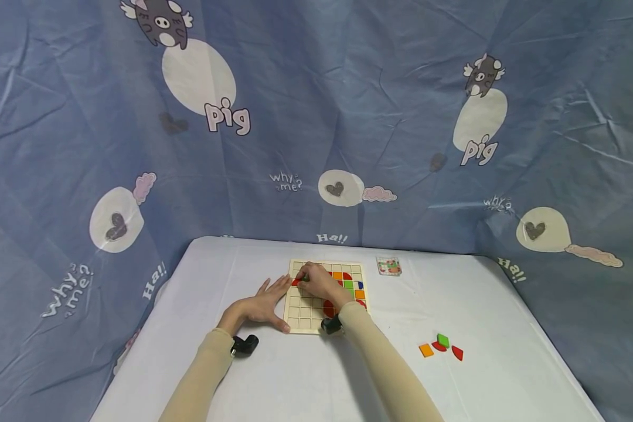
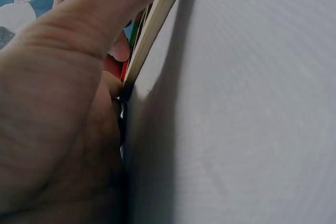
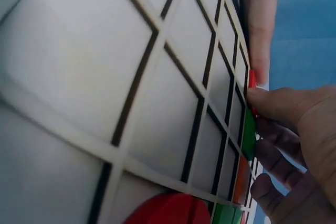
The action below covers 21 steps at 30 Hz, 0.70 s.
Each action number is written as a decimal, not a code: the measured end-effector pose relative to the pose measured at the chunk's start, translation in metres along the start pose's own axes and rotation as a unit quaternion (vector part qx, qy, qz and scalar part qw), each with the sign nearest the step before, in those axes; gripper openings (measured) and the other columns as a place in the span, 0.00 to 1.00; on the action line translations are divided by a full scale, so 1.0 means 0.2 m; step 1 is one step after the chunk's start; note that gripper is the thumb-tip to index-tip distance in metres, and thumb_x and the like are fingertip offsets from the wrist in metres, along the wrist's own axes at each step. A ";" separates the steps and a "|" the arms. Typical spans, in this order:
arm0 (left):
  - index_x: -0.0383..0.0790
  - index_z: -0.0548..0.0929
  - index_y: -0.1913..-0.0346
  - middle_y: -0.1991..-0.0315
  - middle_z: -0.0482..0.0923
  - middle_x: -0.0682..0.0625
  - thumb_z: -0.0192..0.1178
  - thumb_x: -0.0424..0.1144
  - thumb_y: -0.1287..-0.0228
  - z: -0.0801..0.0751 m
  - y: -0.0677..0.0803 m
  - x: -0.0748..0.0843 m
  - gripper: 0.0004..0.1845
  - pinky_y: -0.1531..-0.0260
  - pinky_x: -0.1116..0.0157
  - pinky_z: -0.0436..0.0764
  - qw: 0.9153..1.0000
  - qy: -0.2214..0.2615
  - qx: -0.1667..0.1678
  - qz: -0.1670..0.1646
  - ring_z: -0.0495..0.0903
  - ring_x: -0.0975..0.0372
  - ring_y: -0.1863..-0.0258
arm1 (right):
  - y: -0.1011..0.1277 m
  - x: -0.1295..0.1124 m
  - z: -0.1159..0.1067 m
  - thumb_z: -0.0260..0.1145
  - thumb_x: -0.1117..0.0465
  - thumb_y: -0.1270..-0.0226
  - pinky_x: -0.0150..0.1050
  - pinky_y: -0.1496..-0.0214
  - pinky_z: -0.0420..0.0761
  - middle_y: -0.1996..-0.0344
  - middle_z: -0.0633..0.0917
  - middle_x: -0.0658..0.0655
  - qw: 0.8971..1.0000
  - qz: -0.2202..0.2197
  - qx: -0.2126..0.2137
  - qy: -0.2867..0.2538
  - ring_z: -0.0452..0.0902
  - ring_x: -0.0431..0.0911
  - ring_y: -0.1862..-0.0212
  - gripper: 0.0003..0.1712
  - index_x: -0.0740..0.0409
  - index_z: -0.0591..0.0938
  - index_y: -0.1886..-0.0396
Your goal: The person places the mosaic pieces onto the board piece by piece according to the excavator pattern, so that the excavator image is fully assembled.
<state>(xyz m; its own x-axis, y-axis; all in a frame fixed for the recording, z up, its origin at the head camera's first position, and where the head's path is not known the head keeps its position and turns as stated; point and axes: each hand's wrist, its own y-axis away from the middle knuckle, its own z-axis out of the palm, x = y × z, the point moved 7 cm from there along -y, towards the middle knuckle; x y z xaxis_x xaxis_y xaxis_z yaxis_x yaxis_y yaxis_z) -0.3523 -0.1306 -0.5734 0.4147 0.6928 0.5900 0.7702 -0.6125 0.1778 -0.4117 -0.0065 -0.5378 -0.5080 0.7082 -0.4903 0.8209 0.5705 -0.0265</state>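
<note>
A wooden grid board (image 1: 307, 309) lies on the white table, with red, orange, green and blue pieces set in its upper right cells. My left hand (image 1: 268, 302) lies flat beside it, straight fingers against the board's left edge (image 2: 153, 23). My right hand (image 1: 316, 282) reaches over the board with curled fingers, pinching a small red piece (image 1: 295, 282) at the upper left cells, a green piece (image 1: 305, 278) right beside it. The right wrist view shows the red piece (image 3: 252, 80) and green piece (image 3: 248, 136) under my fingertips (image 3: 270, 103).
Several loose pieces lie on the table to the right: orange (image 1: 426, 350), green (image 1: 442, 340), two red (image 1: 457, 352). A small picture card (image 1: 388, 266) sits beyond the board's upper right corner. A blue printed cloth hangs behind and around the table.
</note>
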 end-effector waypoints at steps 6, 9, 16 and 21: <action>0.36 0.39 0.23 0.21 0.30 0.43 0.73 0.64 0.58 0.00 0.00 0.00 0.70 0.26 0.46 0.26 1.000 0.002 -0.003 -0.002 0.30 0.52 0.22 | 0.00 0.01 0.00 0.67 0.61 0.35 0.32 0.54 0.79 0.59 0.83 0.49 1.000 0.008 -0.001 -0.006 0.75 0.39 0.61 0.08 0.53 0.85 0.57; 0.36 0.39 0.23 0.21 0.30 0.43 0.73 0.64 0.59 0.00 0.00 0.00 0.70 0.26 0.46 0.26 1.000 0.004 -0.004 -0.004 0.30 0.52 0.22 | -0.01 0.02 0.00 0.68 0.60 0.36 0.32 0.55 0.79 0.60 0.83 0.48 1.000 0.004 0.001 -0.007 0.75 0.39 0.63 0.08 0.53 0.85 0.58; 0.36 0.39 0.23 0.21 0.30 0.43 0.73 0.64 0.58 0.00 0.00 0.01 0.70 0.26 0.46 0.25 1.000 0.005 -0.001 -0.006 0.30 0.52 0.22 | 0.02 0.03 -0.04 0.68 0.59 0.36 0.33 0.54 0.80 0.56 0.84 0.50 1.000 -0.004 0.021 -0.018 0.77 0.40 0.59 0.10 0.54 0.85 0.56; 0.36 0.40 0.23 0.21 0.30 0.43 0.74 0.63 0.59 0.00 0.00 0.01 0.70 0.26 0.46 0.26 1.000 0.003 0.003 -0.013 0.31 0.51 0.22 | 0.10 0.02 -0.11 0.66 0.61 0.34 0.35 0.55 0.81 0.55 0.84 0.53 0.998 -0.021 0.043 -0.043 0.78 0.43 0.59 0.12 0.58 0.83 0.53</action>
<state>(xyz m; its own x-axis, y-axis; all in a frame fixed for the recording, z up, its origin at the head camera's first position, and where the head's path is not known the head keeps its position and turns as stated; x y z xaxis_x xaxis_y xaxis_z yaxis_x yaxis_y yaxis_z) -0.3513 -0.1295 -0.5722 0.3923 0.7058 0.5899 0.7829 -0.5928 0.1885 -0.4023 0.0170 -0.5207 -0.5204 0.6446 -0.5601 0.8209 0.5583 -0.1202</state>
